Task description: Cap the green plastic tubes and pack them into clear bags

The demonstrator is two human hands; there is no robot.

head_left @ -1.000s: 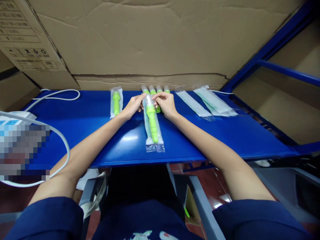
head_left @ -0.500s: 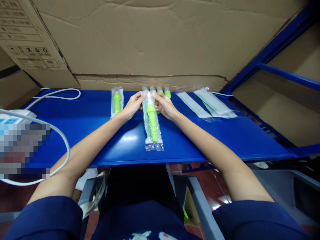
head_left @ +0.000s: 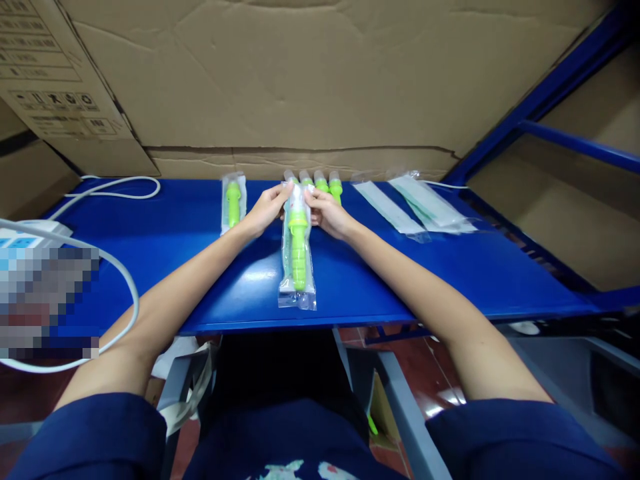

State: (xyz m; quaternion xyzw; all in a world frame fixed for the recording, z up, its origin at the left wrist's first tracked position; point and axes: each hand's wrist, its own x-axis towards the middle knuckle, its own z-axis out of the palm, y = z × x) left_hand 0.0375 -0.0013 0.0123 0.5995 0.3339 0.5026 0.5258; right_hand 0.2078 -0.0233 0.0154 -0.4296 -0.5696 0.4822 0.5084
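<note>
A clear plastic bag (head_left: 286, 267) hangs upright between my hands with a green-handled, clear-capped item (head_left: 299, 253) inside it. My left hand (head_left: 270, 208) pinches the bag's upper left edge. On the opposite upper edge, my right hand (head_left: 327, 212) is closed with thumb and fingers. The capped end points up and the green handle down, toward the table's front edge. Behind my hands, several loose green items with clear caps (head_left: 335, 187) lie in a row, partly hidden. Another bagged green item (head_left: 233, 203) lies left of my left hand.
Flat clear packets with white and pale green backing (head_left: 390, 210) lie on the right of the blue table (head_left: 350, 287). A white cable (head_left: 127, 287) loops over the left side by a white box (head_left: 35, 233). Cardboard (head_left: 300, 87) stands behind; a blue frame (head_left: 565, 140) rises at right.
The lower end of the bag with its green item has swung left and a little toward me. Both hands keep their hold at the top, nearly in place.
</note>
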